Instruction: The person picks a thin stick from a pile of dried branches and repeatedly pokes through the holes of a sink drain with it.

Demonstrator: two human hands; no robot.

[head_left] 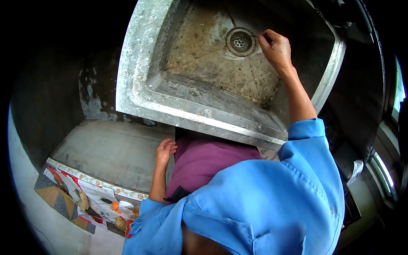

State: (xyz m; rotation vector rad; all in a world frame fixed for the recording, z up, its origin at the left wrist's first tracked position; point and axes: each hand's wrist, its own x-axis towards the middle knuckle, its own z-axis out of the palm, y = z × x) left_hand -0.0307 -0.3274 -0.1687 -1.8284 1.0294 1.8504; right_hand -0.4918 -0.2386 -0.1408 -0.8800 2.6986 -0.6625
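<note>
My right hand [276, 46] reaches into a stone-like grey sink [140, 97], its fingers pinched together just right of the round metal drain [239, 42]. A thin dark strand [254, 36] shows at the fingertips; what it is exactly is too small to tell. The sink floor around the drain is stained brown with dark specks. Down by my hip, in front of the sink's lower left edge, my left hand [165, 151] hangs with loosely curled fingers apart. It holds nothing and is near my purple clothing [208, 157].
A grey ledge [114, 148] with a floral border lies at the left. Below it are papers, an orange item [114, 206] and other small things on a patterned surface. A whitish plastic piece [356, 171] hangs at the right, near a window.
</note>
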